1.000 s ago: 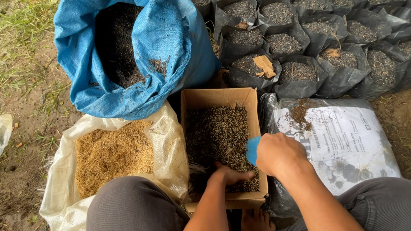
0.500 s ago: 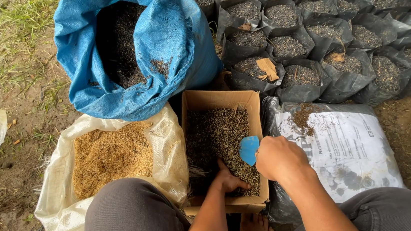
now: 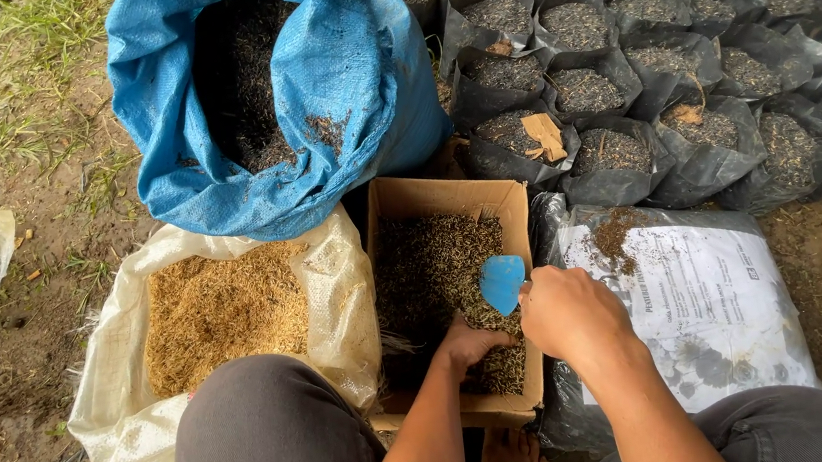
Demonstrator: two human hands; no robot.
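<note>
Scoop (image 3: 502,282): a small blue one, pinched by its handle end in the right hand (image 3: 572,314), whose fingers are curled tight around it; the blade sticks out leftward and up, over the box (image 3: 448,197). Just left and lower, the left hand (image 3: 472,344) lies in the dark mix, fingers bent down into it, so whether they grip anything I cannot tell. Farther left sits a pale sack (image 3: 332,299) of husk, beyond the box a blue sack (image 3: 357,85), and to the right a printed bag (image 3: 709,303) and black pots (image 3: 618,186).
</note>
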